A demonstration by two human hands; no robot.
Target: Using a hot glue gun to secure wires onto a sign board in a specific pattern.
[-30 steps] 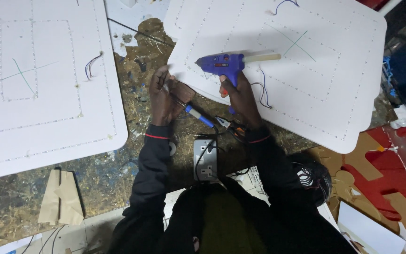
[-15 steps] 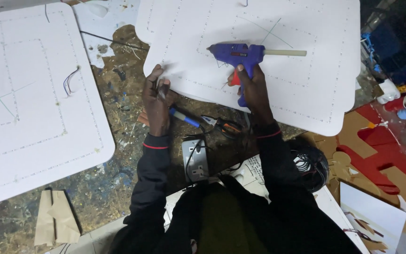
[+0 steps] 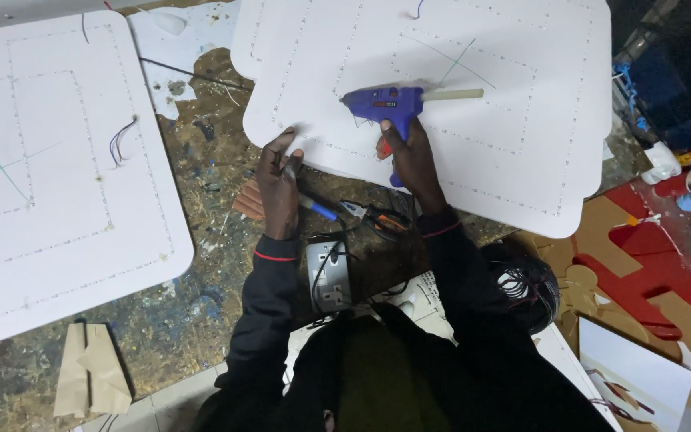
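My right hand (image 3: 409,156) grips a blue hot glue gun (image 3: 385,104) with a pale glue stick poking out of its back. The gun lies sideways over a large white board (image 3: 521,136) dotted with lines of small holes, its nozzle pointing left. My left hand (image 3: 277,180) holds the near left edge of that board, fingertips on the white surface. Thin green and dark lines cross in the board's inner rectangle. Both sleeves are black with a red band at the cuff.
A second white dotted board (image 3: 49,200) with loose wires lies at the left. A blue-handled tool (image 3: 317,210), orange-handled pliers (image 3: 381,220) and a grey socket box (image 3: 328,276) sit between my arms. Folded brown cardboard (image 3: 89,372) lies bottom left, red and brown cut-outs (image 3: 649,240) at the right.
The glue gun in my right hand has moved left along the board toward my left hand. My left hand has kept its hold on the board's edge.
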